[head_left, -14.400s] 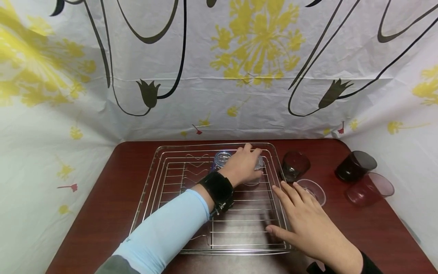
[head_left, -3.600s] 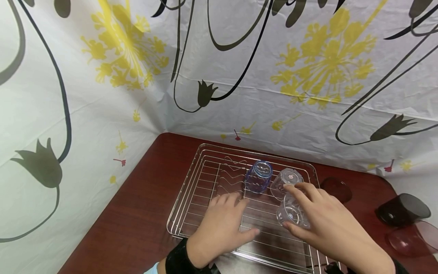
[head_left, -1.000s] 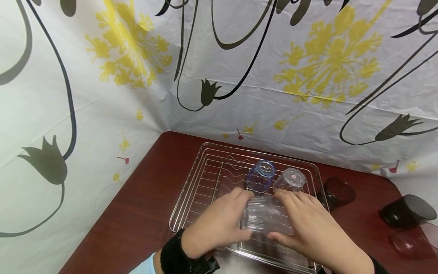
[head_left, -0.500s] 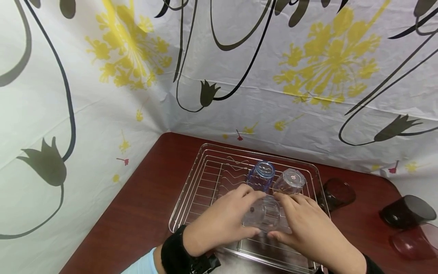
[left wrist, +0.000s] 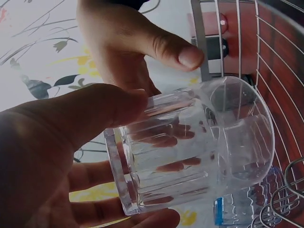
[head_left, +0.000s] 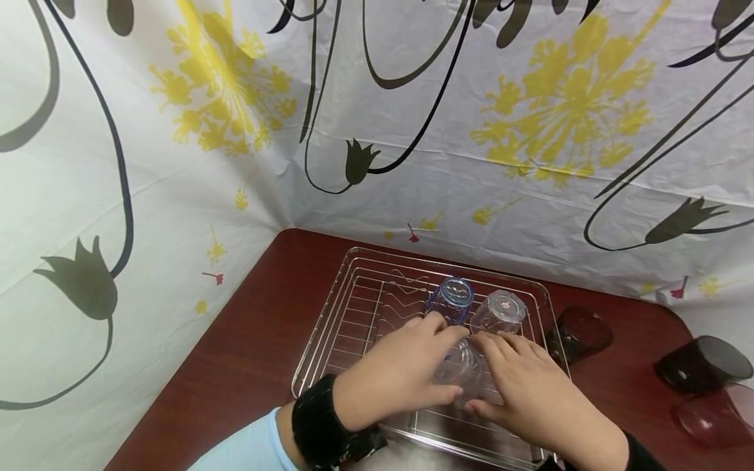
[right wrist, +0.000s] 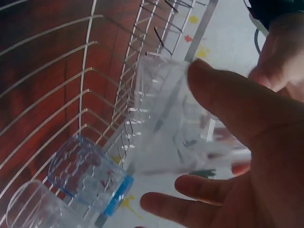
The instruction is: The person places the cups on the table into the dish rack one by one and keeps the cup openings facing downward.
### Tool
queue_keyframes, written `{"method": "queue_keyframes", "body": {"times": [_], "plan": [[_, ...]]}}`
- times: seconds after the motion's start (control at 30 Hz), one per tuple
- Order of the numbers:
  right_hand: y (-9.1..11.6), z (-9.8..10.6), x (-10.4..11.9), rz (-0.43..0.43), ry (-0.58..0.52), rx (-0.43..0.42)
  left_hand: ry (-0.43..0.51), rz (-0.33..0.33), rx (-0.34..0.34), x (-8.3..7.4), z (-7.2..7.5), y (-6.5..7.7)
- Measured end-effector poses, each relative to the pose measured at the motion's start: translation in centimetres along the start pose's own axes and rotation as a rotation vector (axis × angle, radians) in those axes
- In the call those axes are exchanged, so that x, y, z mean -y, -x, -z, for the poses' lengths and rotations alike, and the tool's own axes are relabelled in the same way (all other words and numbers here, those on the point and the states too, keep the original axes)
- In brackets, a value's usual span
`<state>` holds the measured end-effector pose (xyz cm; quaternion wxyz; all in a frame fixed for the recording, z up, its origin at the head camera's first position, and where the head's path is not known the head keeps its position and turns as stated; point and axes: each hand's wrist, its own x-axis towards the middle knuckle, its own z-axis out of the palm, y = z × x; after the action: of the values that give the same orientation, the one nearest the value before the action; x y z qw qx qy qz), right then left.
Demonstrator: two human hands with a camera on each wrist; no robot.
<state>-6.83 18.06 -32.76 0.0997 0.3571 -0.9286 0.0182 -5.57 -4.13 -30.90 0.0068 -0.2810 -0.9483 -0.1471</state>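
Observation:
A clear drinking glass (head_left: 461, 367) is above the wire rack (head_left: 330, 327), gripped near its thick base by my left hand (head_left: 400, 373). In the left wrist view the thumb presses one side of the glass (left wrist: 190, 142), fingers on the other, its mouth pointing away. My right hand (head_left: 533, 386) is close at the right, fingers spread and fairly straight beside the glass; whether it touches it I cannot tell. Behind them on the rack, a blue glass (head_left: 455, 294) and another clear glass (head_left: 499, 311) stand upside down.
Right of the rack, a dark reddish glass (head_left: 583, 332) is on the brown table (head_left: 235, 327). Farther right are a black glass (head_left: 701, 363) and a pinkish glass (head_left: 715, 415). A patterned cloth (head_left: 377, 216) hangs behind the table.
Seconds ago the right hand held the glass while the left was free; now the left grips it. Lately the left hand has moved right and turned the glass. A second clear glass has joined the rack.

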Motion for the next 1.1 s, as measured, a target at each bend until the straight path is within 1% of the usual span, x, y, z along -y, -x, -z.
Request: {"method": "queue_keyframes", "body": {"times": [0.07, 0.17, 0.3, 0.47, 0.53, 0.7, 1.1], "plan": [[0.2, 0.2, -0.4, -0.031, -0.004, 0.044, -0.026, -0.001, 0.017, -0.2, -0.1, -0.5], [0.5, 0.4, -1.0, -0.052, -0.01, 0.066, -0.055, -0.006, 0.039, -0.4, -0.4, -1.3], [0.7, 0.4, -1.6, -0.058, -0.025, 0.07, -0.078, 0.001, 0.06, -0.4, -0.8, -2.0], [0.7, 0.2, -2.1, -0.105, -0.044, 0.074, -0.082, 0.005, 0.079, -0.2, -0.9, -2.3], [0.7, 0.2, -2.4, -0.111, -0.058, 0.057, -0.083, 0.008, 0.084, -0.2, -0.9, -2.5], [0.7, 0.2, -2.8, -0.114, -0.093, 0.047, -0.096, 0.018, 0.092, -0.1, -0.9, -2.9], [0.9, -0.1, -3.0, -0.152, -0.077, 0.088, -0.122, 0.046, 0.131, 0.3, -1.3, -4.1]]}}
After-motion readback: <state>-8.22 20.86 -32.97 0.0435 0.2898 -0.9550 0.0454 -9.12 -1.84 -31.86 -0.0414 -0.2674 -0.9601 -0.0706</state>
